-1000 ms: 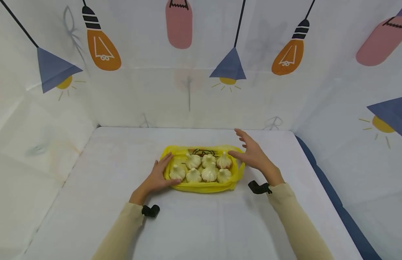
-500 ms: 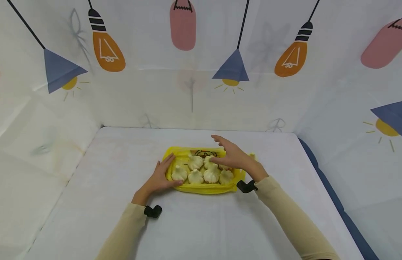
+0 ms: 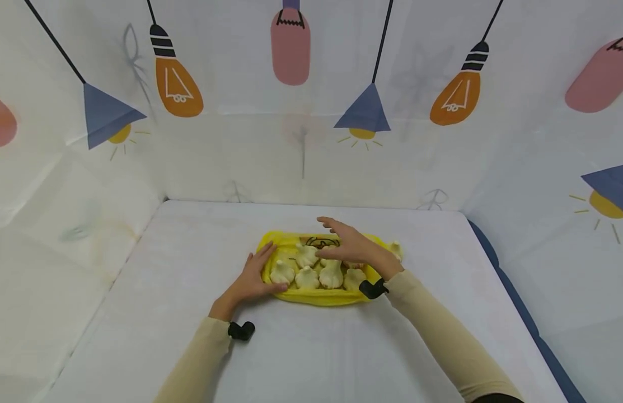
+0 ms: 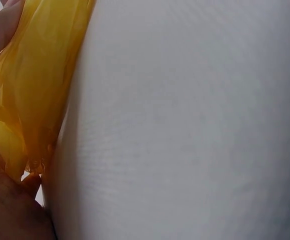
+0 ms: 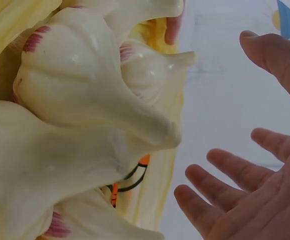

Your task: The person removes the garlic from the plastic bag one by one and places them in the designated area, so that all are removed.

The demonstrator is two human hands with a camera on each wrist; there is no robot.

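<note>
A yellow plastic bag (image 3: 316, 299) lies low and wide on the white table, cradling several garlic bulbs (image 3: 307, 277). Dark lines of a print show on its far inner side. My left hand (image 3: 253, 278) rests against the bag's left end, fingers extended along that side and thumb along the front edge. In the left wrist view, translucent yellow film (image 4: 47, 70) lies between parts of this hand. Above the bulbs hovers my right hand (image 3: 352, 246), fingers spread and apart from the garlic, hiding some bulbs. The right wrist view shows this hand (image 5: 255, 185) beside glossy bulbs (image 5: 80, 65) with purple-streaked bases.
White cloth printed with lamps and light bulbs (image 3: 180, 87) hangs behind the table and at both sides. Bare white tabletop (image 3: 311, 352) extends in front of the bag. A dark blue edge (image 3: 507, 282) runs along the table's right side.
My right hand has moved left from the bag's right end to above the bulbs. The left hand has stayed at the left end. The head view has shifted slightly.
</note>
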